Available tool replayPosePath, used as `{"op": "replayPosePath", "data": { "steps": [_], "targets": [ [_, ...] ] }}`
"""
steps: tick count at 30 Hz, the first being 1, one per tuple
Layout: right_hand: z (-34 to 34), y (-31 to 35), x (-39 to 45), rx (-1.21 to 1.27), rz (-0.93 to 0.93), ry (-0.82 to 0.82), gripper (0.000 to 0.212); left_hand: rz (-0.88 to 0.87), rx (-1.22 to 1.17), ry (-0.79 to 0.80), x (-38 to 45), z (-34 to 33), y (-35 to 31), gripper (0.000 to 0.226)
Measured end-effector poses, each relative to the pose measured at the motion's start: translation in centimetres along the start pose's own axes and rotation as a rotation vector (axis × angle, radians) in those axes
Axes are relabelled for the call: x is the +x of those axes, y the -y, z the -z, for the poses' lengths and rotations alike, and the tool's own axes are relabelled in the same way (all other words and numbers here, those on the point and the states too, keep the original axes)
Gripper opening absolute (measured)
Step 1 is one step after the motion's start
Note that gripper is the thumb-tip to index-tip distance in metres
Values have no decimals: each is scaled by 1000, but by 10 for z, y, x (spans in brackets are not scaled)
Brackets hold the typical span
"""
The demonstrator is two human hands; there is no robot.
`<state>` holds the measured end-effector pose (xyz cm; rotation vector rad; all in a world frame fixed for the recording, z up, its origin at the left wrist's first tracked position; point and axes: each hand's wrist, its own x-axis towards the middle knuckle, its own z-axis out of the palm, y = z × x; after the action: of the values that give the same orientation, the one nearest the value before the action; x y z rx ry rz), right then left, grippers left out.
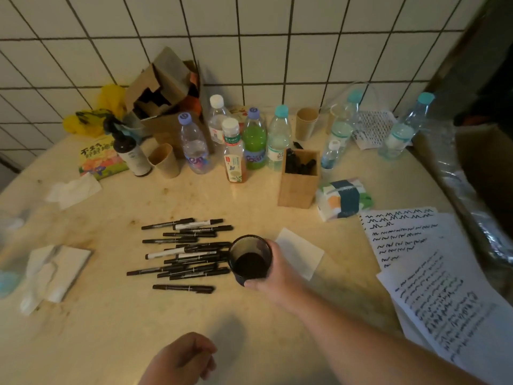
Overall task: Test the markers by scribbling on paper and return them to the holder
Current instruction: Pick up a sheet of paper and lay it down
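- Nearest the camera, the left hand (181, 357) hovered low over the counter (111, 329) with its fingers loosely curled, holding nothing.
- Farther out, the right hand (273, 269) gripped a dark mesh cup (249, 259), fingers wrapped around its right side and thumb at the near rim; the cup looked empty inside and was tilted a little toward the camera.
- Just left of the cup lay a loose pile of black markers (186, 251), all on their sides with caps on, a few with white barrels; the ends of the nearest ones reached the cup's left wall.
- One single marker (183, 288) lay apart at the near edge of the pile, between the pile and the left hand.
- A blank white slip of paper (301, 252) lay flat just right of the right hand.
- Sheets covered in black scribbles (410, 234) were spread at the right side of the counter, well apart from the markers.
- A wooden box (298, 184) stood behind the cup, with dark pens standing in it.
- Behind it, a row of plastic bottles (254, 140) and paper cups lined the tiled wall (277, 51).
- Crumpled tissues (52, 273) sat at the left.
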<state>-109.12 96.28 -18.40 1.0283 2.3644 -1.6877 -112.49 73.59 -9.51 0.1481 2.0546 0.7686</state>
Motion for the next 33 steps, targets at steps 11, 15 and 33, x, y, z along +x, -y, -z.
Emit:
{"op": "replayPosePath", "data": {
  "steps": [11,15,33],
  "targets": [
    [27,-38,-38,-274,13,-135,32,-33,95,167,26,-18,-10,16],
    [81,-68,-79,-355,-137,-220,16,-113,125,211,46,-36,-19,18],
    [359,-274,-169,-519,-581,-379,81,-174,32,129,-19,-250,-95,24]
  ]
}}
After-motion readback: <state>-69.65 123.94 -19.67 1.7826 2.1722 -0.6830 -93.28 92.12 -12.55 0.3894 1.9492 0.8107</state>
